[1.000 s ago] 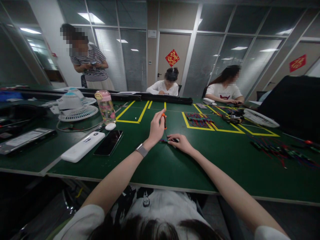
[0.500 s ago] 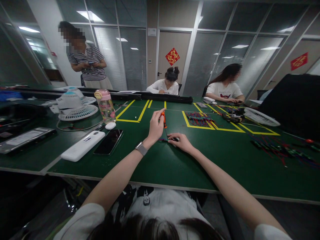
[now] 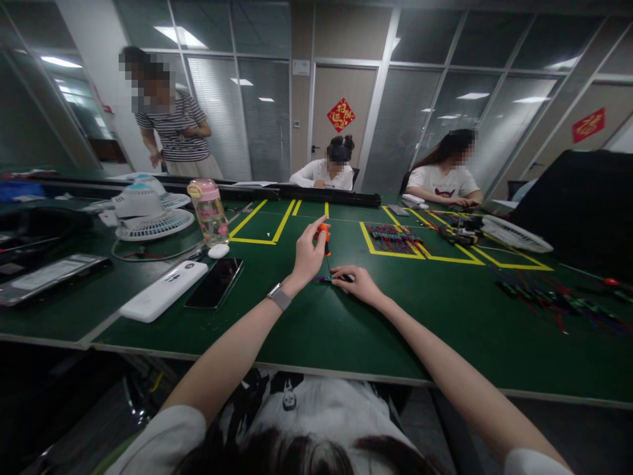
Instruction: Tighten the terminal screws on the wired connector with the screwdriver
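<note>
My left hand is closed on the orange handle of a screwdriver, held upright with its thin shaft pointing down. The shaft's tip meets a small green circuit board with wires lying on the green table. My right hand rests on the table and pinches the right end of that board between thumb and fingers. A dark part shows under the right fingers, too small to make out. Red and blue wires stick out at the board's left end.
Several wired boards lie inside yellow tape at right, and more boards nearer the right edge. A black phone, a white power bank, a pink-lidded bottle and a white fan stand left. Co-workers are across the table.
Both of my hands stay in nearly the same place, with the screwdriver still on the board. The standing person at the back left has lowered one hand toward the table.
</note>
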Demonstrator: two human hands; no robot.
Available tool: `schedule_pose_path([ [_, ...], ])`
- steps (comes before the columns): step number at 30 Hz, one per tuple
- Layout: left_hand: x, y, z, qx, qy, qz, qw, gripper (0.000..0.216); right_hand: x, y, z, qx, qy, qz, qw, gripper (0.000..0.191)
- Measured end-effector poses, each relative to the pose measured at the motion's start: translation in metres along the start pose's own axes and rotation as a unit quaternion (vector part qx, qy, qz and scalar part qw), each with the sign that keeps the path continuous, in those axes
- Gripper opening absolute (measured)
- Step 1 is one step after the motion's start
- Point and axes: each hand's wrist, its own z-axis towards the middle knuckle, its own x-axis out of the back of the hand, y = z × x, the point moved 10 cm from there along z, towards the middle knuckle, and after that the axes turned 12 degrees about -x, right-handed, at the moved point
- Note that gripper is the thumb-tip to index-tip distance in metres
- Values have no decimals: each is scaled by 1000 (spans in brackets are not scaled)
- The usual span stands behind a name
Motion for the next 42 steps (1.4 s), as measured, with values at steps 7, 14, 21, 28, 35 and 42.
schedule_pose_path([
  [7,2,12,-4,-19,15,36,999,28,0,1,1,-8,-5,-2,1000,14],
  [14,-2,12,-1,-24,-2,10,1000,29,-1,1,1,-9,-7,-2,1000,13],
  [21,2,3,5,-7,-11,-1,1000,30,-1,1,1,-4,-6,2,1000,14],
  [28,8,8,3,-9,24,25,999,23,0,1,1,-3,-6,2,1000,14],
  [35,-3,11,2,-14,-20,-7,1000,31,0,0,0,-7,-6,7,1000,15],
  [42,-4,13,1,-22,-25,8,999,31,1,-1,0,-7,-7,9,1000,15],
])
